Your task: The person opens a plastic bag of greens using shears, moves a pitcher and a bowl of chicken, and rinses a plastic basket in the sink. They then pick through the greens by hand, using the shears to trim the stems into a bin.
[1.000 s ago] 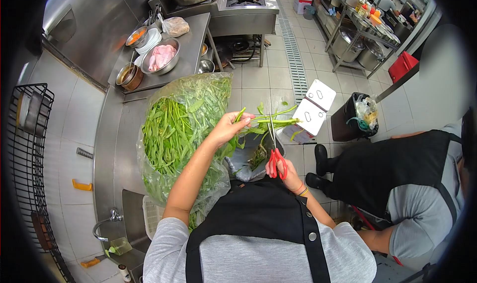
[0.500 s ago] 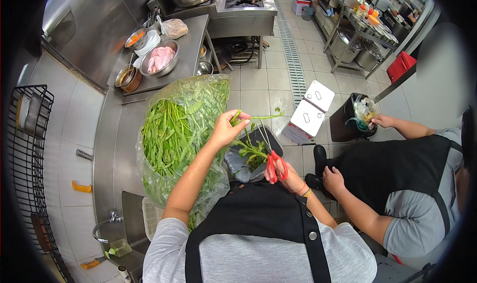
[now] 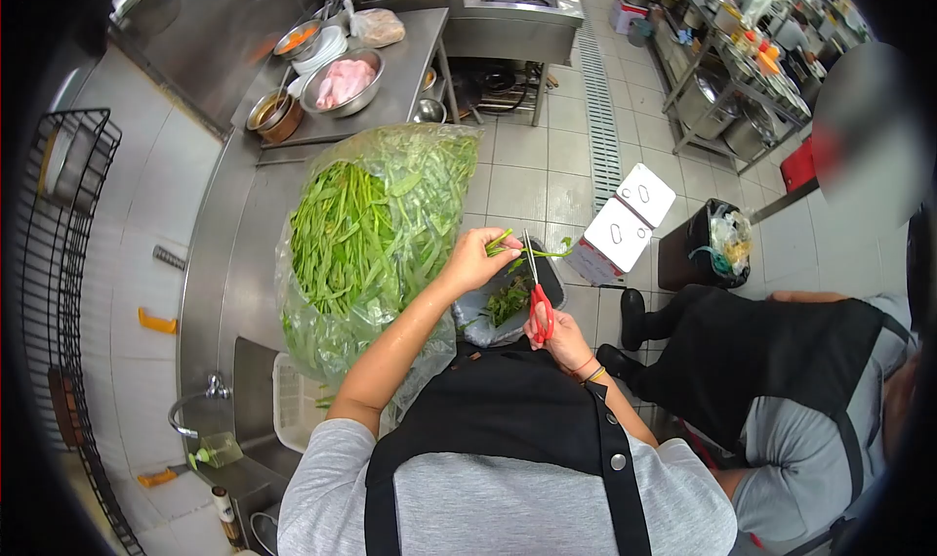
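My left hand pinches a small bunch of green vegetable stems between thumb and fingers. Scissors with red handles are gripped in my right hand, their blades pointing away from me and nearly together. A thin stem runs across the blades and ends in a small leaf on the right. Beneath both hands stands a dark tub with a plastic liner, holding leafy scraps. Left of my left forearm, a large clear plastic bag bulges with long leafy greens.
White-topped boxes and a black trash bin stand on the right. A co-worker in a black apron sits close by. Ahead, a steel table carries a bowl of raw meat. A sink lies left.
The leafy sprigs that hung beside the scissors are gone from there, and scraps lie in the tub. The scissor handles have come closer together. The co-worker's hand has left the trash bin.
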The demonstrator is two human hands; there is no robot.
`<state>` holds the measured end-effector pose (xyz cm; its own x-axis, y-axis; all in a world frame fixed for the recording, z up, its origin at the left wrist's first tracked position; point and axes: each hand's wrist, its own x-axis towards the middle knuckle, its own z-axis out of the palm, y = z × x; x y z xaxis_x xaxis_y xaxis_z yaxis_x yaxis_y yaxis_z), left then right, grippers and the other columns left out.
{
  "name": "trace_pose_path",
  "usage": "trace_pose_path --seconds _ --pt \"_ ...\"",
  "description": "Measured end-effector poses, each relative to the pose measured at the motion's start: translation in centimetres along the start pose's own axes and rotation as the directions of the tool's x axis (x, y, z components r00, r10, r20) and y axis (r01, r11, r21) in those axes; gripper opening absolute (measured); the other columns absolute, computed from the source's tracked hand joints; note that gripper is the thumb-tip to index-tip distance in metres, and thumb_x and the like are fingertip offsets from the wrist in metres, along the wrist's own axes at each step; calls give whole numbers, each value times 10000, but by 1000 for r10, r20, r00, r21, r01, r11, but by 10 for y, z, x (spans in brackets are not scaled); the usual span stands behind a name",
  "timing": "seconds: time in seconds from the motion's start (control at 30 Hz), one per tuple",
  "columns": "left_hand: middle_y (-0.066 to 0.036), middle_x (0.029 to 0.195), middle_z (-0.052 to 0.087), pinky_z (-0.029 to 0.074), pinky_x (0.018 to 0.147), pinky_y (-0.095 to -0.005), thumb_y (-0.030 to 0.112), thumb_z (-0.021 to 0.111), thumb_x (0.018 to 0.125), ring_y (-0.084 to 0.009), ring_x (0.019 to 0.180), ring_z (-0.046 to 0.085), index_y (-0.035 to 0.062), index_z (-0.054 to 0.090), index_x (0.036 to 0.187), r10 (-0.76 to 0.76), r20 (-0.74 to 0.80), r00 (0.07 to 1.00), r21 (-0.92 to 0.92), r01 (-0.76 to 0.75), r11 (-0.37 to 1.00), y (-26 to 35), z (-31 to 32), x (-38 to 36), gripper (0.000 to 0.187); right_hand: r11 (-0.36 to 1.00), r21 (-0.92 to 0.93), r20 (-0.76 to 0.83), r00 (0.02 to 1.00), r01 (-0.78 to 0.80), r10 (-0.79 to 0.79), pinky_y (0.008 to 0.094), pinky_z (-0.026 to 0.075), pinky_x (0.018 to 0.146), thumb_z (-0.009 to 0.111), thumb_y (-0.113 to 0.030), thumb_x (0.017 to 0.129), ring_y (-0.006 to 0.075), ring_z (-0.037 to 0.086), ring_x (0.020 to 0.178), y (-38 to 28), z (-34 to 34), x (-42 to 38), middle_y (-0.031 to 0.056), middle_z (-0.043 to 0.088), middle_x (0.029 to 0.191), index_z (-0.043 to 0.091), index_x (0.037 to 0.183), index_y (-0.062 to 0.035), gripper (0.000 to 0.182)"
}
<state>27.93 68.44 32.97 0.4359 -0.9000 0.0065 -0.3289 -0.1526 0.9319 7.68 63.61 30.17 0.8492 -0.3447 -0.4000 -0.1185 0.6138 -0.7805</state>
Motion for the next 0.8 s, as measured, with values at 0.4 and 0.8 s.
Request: trace_pose_path --seconds 0.4,0.8 --pt "-36 845 638 441 704 -272 104 627 784 -104 784 567 17 630 911 -43 -308 950 -176 -12 984 30 -65 -108 154 989 -92 -50 993 -114 110 205 380 455 464 -509 853 87 455 460 15 0 20 42 526 610 491 636 -79 482" --pt "-168 1056 549 387 891 -368 241 770 606 -282 1014 513 -19 511 1109 -595 -638 488 19 783 622 -67 -150 -382 623 946 -269 -130 980 -179 148 191 365 448 425 -563 843 84 458 455 14 5 41 36 536 596 504 620 -90 529"
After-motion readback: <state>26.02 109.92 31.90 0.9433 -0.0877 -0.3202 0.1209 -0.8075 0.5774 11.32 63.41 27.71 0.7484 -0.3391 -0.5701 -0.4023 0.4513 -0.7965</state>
